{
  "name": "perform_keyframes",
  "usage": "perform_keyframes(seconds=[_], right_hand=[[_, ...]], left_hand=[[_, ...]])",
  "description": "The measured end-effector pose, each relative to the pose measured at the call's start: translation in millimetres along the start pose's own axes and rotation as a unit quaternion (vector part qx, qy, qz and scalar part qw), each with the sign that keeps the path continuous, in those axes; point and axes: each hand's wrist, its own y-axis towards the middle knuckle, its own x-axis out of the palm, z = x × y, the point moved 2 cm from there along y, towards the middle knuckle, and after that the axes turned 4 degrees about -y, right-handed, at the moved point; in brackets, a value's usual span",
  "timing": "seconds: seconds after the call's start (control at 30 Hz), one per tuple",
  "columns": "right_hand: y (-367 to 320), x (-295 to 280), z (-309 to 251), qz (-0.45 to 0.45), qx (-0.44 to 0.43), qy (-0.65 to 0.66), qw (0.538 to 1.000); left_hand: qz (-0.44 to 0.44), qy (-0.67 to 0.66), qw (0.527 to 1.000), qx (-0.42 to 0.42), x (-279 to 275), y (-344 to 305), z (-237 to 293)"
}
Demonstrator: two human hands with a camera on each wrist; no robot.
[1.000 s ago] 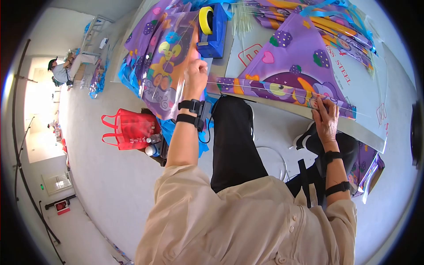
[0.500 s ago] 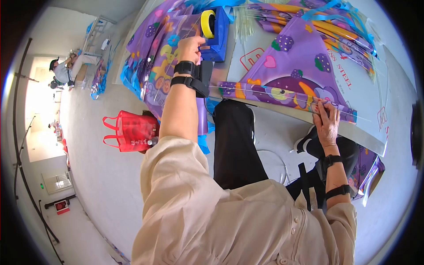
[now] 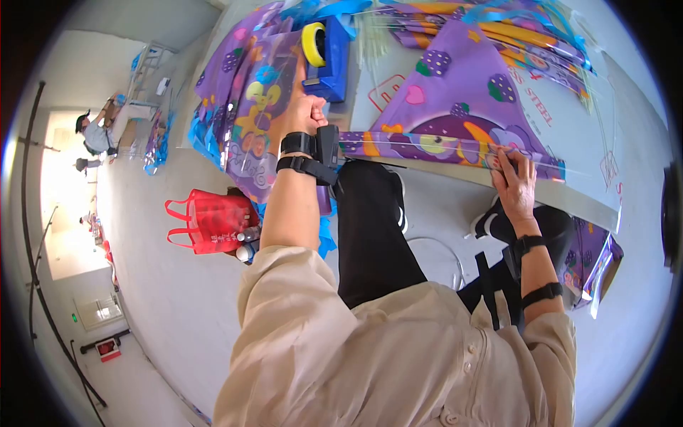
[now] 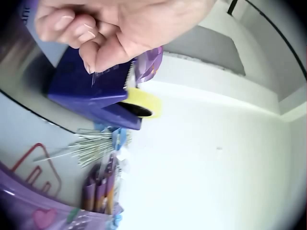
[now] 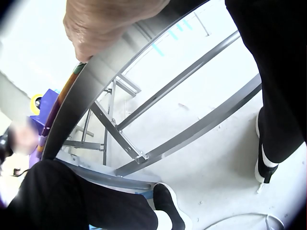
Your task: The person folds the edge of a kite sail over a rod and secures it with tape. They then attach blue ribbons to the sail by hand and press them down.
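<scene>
Thumb and forefinger of my left hand pinch a short piece of clear tape, seen in the left wrist view. Just beyond this hand stands a blue tape dispenser with a yellow-cored roll. A purple triangular printed sheet lies on the table, a narrow folded-looking band along its near edge. Fingers of my right hand rest extended on the right part of that band, at the table's edge. A thin clear strand runs along the band.
More purple printed sheets are heaped at the left, and rolled ones lie at the back. Thin pale rods are behind the dispenser. A red bag stands on the floor, left. A box sits low at the right.
My left hand went up to the tape dispenser, then came back toward me, just in front of it. My right hand stays on the band.
</scene>
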Motion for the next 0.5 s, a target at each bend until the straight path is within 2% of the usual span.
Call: perform_keyframes(seconds=[0.07, 0.1, 0.17, 0.3, 0.37, 0.5], right_hand=[[0, -3, -2, 0.016, 0.002, -0.001, 1.0], [0, -3, -1, 0.02, -0.001, 0.007, 1.0], [-1, -4, 1, 0.018, -0.002, 0.021, 1.0], [-1, -5, 2, 0.016, -0.001, 0.015, 1.0], [-2, -6, 3, 0.017, -0.001, 0.029, 0.999], [-3, -6, 4, 0.017, 0.005, 0.039, 0.999]], left_hand=[[-0.054, 0.015, 0.996, -0.071, 6, 3, -18], [-0.03, 0.026, 0.999, 0.005, 36, -34, -28], [-0.088, 0.033, 0.994, 0.051, 87, -83, -62], [-0.211, 0.013, 0.973, -0.094, 147, -109, -135], [-0.2, 0.044, 0.97, -0.129, 167, -111, -159], [-0.183, 0.079, 0.971, -0.134, 178, -111, -181]])
